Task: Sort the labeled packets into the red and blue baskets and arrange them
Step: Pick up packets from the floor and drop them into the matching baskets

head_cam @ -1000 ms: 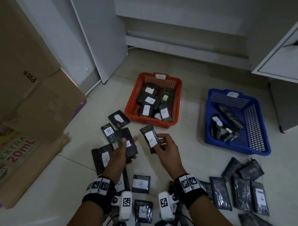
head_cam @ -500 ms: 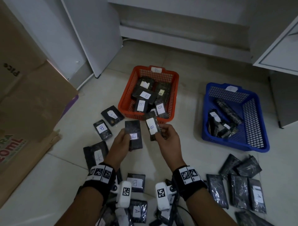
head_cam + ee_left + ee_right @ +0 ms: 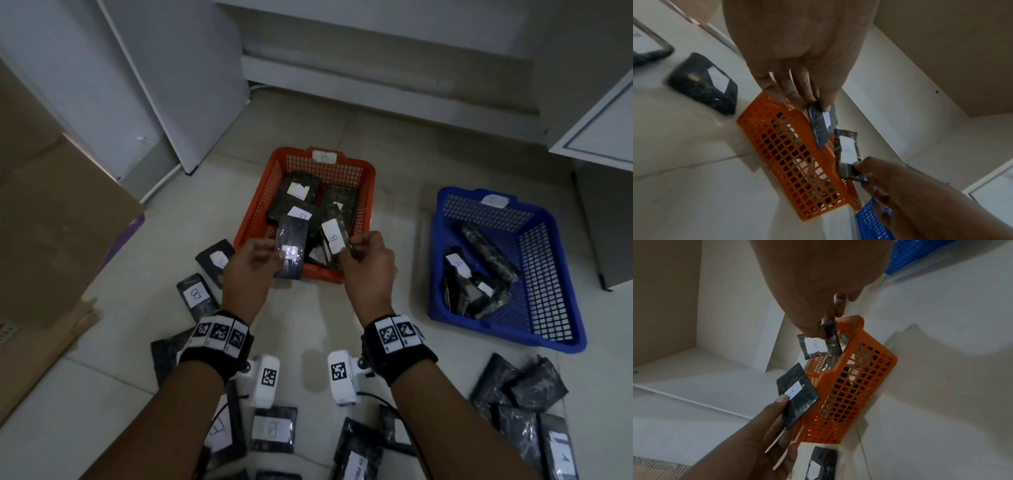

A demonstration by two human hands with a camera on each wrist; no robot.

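Fingers of left hand (image 3: pixel 247 270) pinching dark packet (image 3: pixel 291 253), right hand (image 3: pixel 368 263) pinching B packet (image 3: pixel 334 241), above red basket (image 3: pixel 368 192)

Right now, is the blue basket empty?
No, the blue basket already has several dark packets lying inside it, one with a white label.

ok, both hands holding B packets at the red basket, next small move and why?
Probably lower and release both: the left hand and right hand each pinch a B-labelled packet over the near edge of the red basket, tagged B.
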